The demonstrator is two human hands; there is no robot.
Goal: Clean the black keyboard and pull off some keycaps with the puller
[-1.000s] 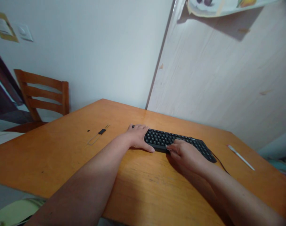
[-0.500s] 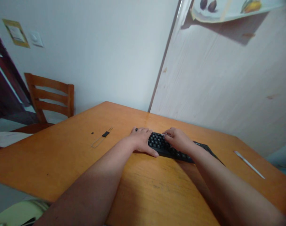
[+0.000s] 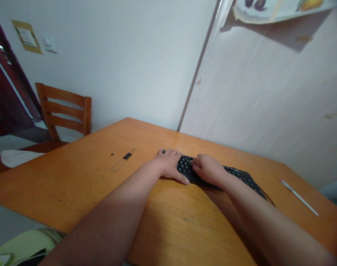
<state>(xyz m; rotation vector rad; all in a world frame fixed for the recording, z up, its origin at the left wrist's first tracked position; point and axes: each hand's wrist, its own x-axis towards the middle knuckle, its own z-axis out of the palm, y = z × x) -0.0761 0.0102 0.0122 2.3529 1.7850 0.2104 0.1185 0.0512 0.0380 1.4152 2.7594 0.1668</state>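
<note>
A black keyboard (image 3: 186,167) lies on the wooden table, its right part reaching past my right forearm. My left hand (image 3: 169,165) grips its left end, fingers spread over the far side and thumb at the near edge. My right hand (image 3: 208,168) is closed over the keys, thumb and fingers pinched together low on the keyboard. A small pale bit shows at those fingertips, too small to name. Left of my hands lies a keycap puller (image 3: 127,156) with a black handle and wire loops. Beside it is a small black piece (image 3: 112,154).
A thin white stick (image 3: 300,198) with a pinkish end lies at the table's (image 3: 182,229) right. Walls stand behind the table. A wooden chair (image 3: 65,109) with white cloth (image 3: 21,158) is at the left. Something pale green (image 3: 26,242) shows at lower left.
My right hand has shifted slightly left and turned, its fingers more curled over the keys. More of the keyboard's right part shows. My left hand keeps its place on the keyboard. The view has shifted slightly.
</note>
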